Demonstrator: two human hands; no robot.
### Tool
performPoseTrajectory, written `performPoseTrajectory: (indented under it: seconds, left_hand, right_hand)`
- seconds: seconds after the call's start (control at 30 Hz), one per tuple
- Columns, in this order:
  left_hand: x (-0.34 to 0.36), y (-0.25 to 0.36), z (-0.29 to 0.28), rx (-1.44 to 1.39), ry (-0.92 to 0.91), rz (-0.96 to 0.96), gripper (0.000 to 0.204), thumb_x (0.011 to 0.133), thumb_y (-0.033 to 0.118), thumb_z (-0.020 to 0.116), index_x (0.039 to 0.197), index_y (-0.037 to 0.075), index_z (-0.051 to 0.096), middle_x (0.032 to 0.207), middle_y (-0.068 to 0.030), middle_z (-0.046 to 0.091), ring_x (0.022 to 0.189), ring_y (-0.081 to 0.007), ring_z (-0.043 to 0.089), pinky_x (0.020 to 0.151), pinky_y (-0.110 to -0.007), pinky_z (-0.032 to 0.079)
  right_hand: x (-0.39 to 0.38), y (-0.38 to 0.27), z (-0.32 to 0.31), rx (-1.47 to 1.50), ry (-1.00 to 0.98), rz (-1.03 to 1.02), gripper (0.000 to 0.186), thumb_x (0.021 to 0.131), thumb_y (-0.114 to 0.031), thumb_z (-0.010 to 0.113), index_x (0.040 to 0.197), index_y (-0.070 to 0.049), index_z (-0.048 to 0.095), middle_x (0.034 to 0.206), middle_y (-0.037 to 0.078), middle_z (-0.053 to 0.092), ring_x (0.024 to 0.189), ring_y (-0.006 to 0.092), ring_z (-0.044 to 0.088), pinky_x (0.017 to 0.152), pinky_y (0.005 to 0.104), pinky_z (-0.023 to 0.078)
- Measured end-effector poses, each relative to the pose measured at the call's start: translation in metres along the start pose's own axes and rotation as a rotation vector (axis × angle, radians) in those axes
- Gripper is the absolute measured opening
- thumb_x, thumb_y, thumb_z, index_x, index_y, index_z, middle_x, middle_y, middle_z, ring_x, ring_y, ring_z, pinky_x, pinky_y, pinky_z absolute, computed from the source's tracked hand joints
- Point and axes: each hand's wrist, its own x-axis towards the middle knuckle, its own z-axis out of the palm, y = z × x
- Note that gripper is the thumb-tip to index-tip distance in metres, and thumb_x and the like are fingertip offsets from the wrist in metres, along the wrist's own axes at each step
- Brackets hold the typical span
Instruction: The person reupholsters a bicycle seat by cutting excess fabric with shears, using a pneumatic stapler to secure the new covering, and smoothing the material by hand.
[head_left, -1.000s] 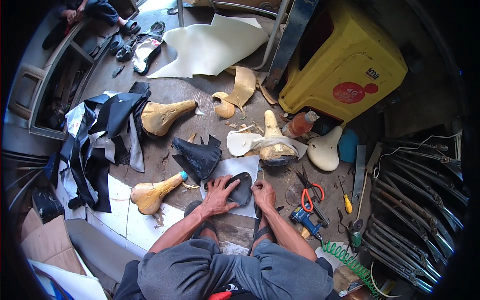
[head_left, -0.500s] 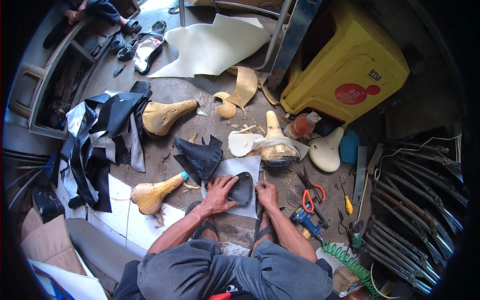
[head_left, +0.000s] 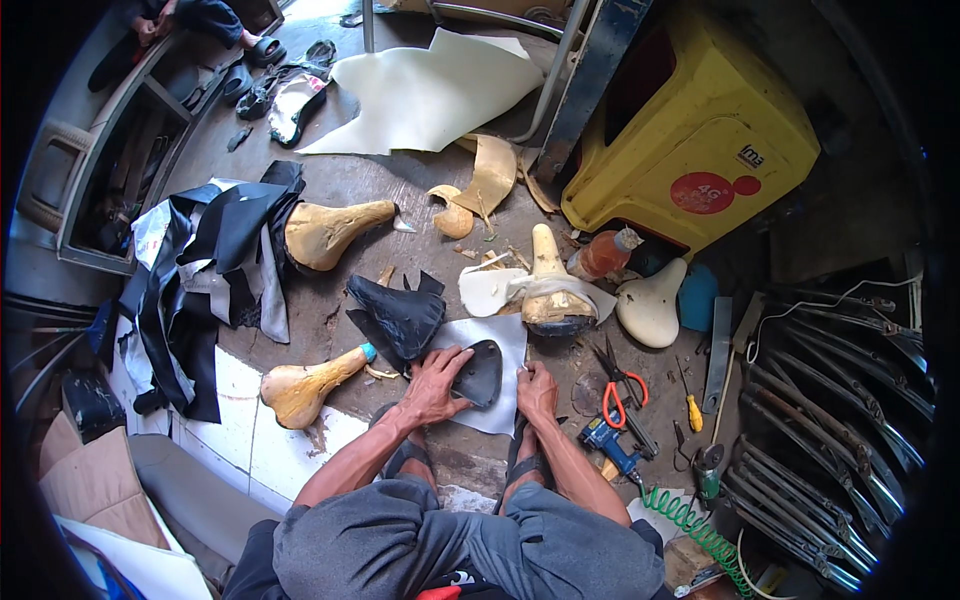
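Two hands work at the middle of the floor point(head_left: 420, 190). The left hand point(head_left: 437, 383) lies spread, fingers splayed, pressing down on the near edge of a black saddle shell point(head_left: 480, 372). The right hand point(head_left: 537, 390) rests just right of that shell with fingers curled onto a white sheet point(head_left: 500, 345); whether it pinches the sheet cannot be told. The shell lies on the white sheet, directly in front of the person's knees.

Taking the shell as landmark: one black saddle cover point(head_left: 400, 312) lies just beyond it to the left. Two bare tan foam saddles lie left of it, one near point(head_left: 305, 385) and one farther off point(head_left: 330, 232). A third foam saddle point(head_left: 552, 290), partly wrapped in pale material, stands beyond it to the right, and one white saddle point(head_left: 650, 305) lies farther right. One pair of scissors with orange handles point(head_left: 620, 385) lies just right of the shell, with one blue tool point(head_left: 610, 445) and its green coiled hose point(head_left: 695, 520) nearer the person. One yellow-handled screwdriver point(head_left: 692, 408) lies right of the scissors.

A heap of black covering material point(head_left: 215, 270) lies well left. One large cream sheet point(head_left: 430, 90) lies far beyond the shell. One yellow box point(head_left: 700, 130), far right beyond the shell, bears a red round label and a small dark mark on its slanted face.
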Motion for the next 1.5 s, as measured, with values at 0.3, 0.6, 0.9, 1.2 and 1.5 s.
performPoseTrajectory:
  seconds: [0.3,0.6,0.9,1.2,1.5]
  left_hand:
    - [0.012,0.006,0.001,0.062,0.011,0.114,0.096,0.064,0.035,0.088,0.148,0.013,0.044,0.146,-0.0121,0.047,0.131,-0.0346,0.046,0.105,-0.058,0.035]
    - [0.009,0.009,0.005,0.072,-0.025,0.070,0.097,0.064,0.036,0.088,0.148,0.013,0.044,0.147,-0.0115,0.046,0.132,-0.0348,0.045,0.106,-0.059,0.033]
    - [0.007,0.002,0.013,0.038,-0.037,0.047,0.099,0.066,0.035,0.088,0.150,0.015,0.040,0.150,-0.0100,0.043,0.135,-0.0357,0.042,0.108,-0.064,0.029]
    - [0.007,0.003,0.016,0.055,-0.026,0.062,0.098,0.068,0.035,0.086,0.151,0.015,0.039,0.151,-0.0107,0.043,0.135,-0.0350,0.042,0.109,-0.065,0.027]
    - [0.006,0.002,0.019,0.076,-0.105,0.037,0.095,0.071,0.032,0.084,0.152,0.013,0.037,0.159,-0.0139,0.030,0.144,-0.0373,0.032,0.111,-0.069,0.025]
  right_hand:
    - [-0.002,-0.001,-0.002,0.042,-0.019,-0.026,0.033,0.091,-0.026,0.064,0.114,-0.002,0.068,0.097,0.021,0.074,0.095,0.0374,0.071,0.086,0.0455,0.054]
    - [-0.002,0.001,-0.004,0.094,-0.011,-0.053,0.032,0.090,-0.022,0.066,0.114,-0.001,0.068,0.096,0.020,0.074,0.093,0.0348,0.072,0.084,0.0422,0.055]
    - [-0.009,-0.002,0.002,0.149,-0.017,-0.086,0.031,0.088,-0.020,0.066,0.112,-0.001,0.069,0.094,0.018,0.074,0.090,0.0317,0.073,0.082,0.0410,0.055]
    - [-0.008,0.001,0.007,0.098,0.041,-0.178,0.032,0.082,-0.019,0.069,0.107,0.001,0.069,0.093,0.018,0.073,0.089,0.0329,0.072,0.082,0.0414,0.055]
    - [-0.031,-0.015,0.005,0.179,0.016,-0.207,0.059,0.086,-0.010,0.066,0.141,-0.001,0.047,0.091,0.018,0.074,0.082,0.0335,0.074,0.074,0.0419,0.057]
